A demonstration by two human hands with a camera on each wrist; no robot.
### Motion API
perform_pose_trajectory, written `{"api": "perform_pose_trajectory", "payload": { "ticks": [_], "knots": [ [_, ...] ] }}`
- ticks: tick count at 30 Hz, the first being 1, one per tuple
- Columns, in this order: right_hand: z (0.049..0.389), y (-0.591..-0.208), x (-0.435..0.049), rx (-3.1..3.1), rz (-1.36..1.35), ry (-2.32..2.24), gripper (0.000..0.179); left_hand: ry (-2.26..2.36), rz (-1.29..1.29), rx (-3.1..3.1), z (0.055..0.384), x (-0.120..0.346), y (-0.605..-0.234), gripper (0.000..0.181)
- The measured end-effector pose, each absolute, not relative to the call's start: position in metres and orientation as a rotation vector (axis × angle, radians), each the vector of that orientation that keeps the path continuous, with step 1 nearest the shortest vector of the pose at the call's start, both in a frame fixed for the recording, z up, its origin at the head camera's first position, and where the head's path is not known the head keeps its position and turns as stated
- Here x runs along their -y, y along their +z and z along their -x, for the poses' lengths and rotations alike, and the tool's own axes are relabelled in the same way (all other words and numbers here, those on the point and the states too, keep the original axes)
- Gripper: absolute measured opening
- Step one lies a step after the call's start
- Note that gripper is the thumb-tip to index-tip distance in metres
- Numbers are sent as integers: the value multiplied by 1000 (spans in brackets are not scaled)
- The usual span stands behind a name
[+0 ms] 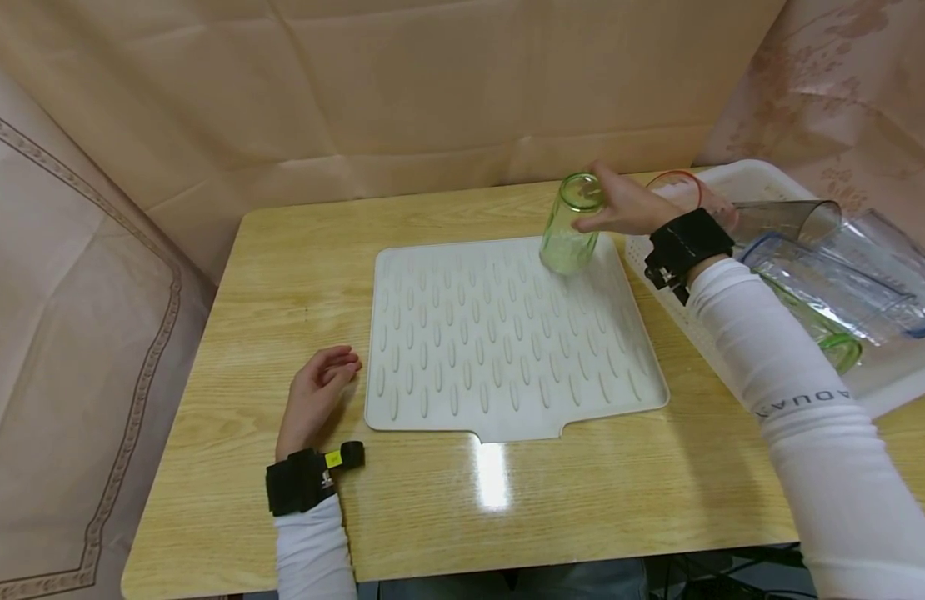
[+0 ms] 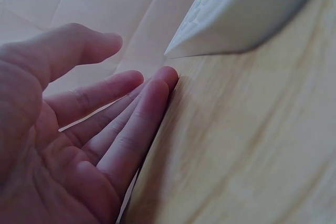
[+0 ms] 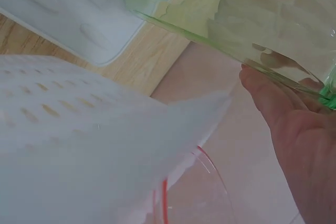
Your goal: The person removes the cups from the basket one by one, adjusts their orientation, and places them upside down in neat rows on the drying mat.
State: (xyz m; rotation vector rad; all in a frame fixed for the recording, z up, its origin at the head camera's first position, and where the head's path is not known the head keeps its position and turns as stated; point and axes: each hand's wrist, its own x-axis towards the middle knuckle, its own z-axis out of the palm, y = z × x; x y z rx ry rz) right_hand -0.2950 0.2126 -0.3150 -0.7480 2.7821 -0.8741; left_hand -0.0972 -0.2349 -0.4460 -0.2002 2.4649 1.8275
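My right hand (image 1: 623,202) grips a green-tinted drinking glass (image 1: 571,225) near its upper end, thumb on the near side. The glass is over the far right corner of a white drying mat (image 1: 507,333) with raised oval ridges; its thick base faces up. Whether its rim touches the mat I cannot tell. In the right wrist view the glass (image 3: 231,19) leans across the top and partly hides my fingers. My left hand (image 1: 320,392) rests on the table beside the mat's left edge, fingers loosely bent, holding nothing. The left wrist view shows the mat's edge (image 2: 236,19) beyond its fingertips.
A white perforated basket (image 1: 762,171) stands on the right, under my right forearm. In it lie a red-rimmed glass (image 1: 676,179), a grey glass (image 1: 788,218), clear and blue-rimmed glasses (image 1: 837,279) and another green glass (image 1: 837,350). A beige cloth (image 1: 432,92) hangs behind the wooden table (image 1: 305,275).
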Motion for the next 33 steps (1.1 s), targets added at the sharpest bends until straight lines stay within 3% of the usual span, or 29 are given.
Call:
{"api": "perform_pose_trajectory", "payload": {
  "ticks": [33],
  "knots": [
    [292,-311,-207,-2692,519,-774,84,1800,231,-2459,91,237,-443,38]
  ]
}}
